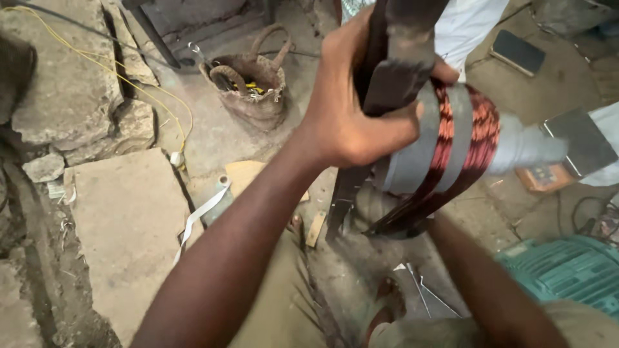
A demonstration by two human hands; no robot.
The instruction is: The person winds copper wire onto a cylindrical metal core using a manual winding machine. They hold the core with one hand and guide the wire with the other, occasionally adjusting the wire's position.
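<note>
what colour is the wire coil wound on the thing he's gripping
Reddish copper, with darker maroon strands, crossed by grey bands. The wire coil shows best in the head view, beside the left hand.

My left hand (351, 106) is wrapped around a dark flat bar (393, 71) at about one o'clock, thumb pressed against its edge. Just right of it sits a coil of copper-red wire (474, 138), bound with grey bands, touching the bar. My right forearm (490, 283) rises from five o'clock and passes beneath the coil; its hand is hidden. At eleven o'clock a worn bag (251, 84) with tools stands on the floor. A flat stone slab (126, 219) lies at eight o'clock, a green ribbed motor housing (567, 270) at four.
</note>
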